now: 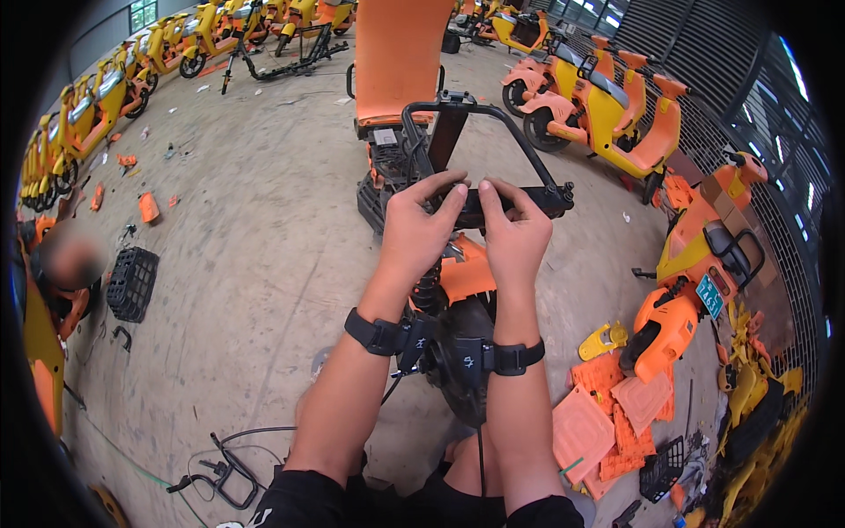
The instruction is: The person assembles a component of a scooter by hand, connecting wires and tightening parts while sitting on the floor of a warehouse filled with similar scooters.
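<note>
I see both forearms stretched forward — my left hand point(414, 231) and right hand point(513, 236) side by side, fingers curled closed on the black metal rack point(493, 141) atop the orange scooter's rear point(466, 273).

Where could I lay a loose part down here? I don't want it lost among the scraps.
The widest bare concrete floor lies left of the left hand, between the black crate and the scooter frame. Lower left, cables and a black bracket clutter it. Right of the right hand, orange panels and a tipped scooter crowd the floor.
</note>
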`<state>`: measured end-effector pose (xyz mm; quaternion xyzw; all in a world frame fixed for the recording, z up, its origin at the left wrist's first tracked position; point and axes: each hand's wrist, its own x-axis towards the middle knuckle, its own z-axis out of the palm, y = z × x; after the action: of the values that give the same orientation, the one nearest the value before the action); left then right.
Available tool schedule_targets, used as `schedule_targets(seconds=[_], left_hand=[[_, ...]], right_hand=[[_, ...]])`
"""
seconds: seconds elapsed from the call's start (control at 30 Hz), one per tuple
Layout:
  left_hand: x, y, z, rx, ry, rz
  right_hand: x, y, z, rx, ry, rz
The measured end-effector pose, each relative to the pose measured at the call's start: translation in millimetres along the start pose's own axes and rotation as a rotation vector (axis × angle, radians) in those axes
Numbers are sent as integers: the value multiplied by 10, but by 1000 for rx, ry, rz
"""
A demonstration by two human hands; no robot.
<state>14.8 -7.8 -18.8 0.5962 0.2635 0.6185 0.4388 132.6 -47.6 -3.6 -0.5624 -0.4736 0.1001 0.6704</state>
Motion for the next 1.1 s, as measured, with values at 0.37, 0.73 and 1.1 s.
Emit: schedule_targets(seconds=[0.37, 0.73, 1.1], left_hand=[[-34, 30, 49, 73, 5, -10], [-47, -17, 147, 7, 110, -18], [-82, -71, 189, 83, 188, 96]], right_hand=[[49, 2, -26, -25, -5, -85], [33, 32, -89, 33, -152, -28], [58, 62, -72, 206, -145, -5]])
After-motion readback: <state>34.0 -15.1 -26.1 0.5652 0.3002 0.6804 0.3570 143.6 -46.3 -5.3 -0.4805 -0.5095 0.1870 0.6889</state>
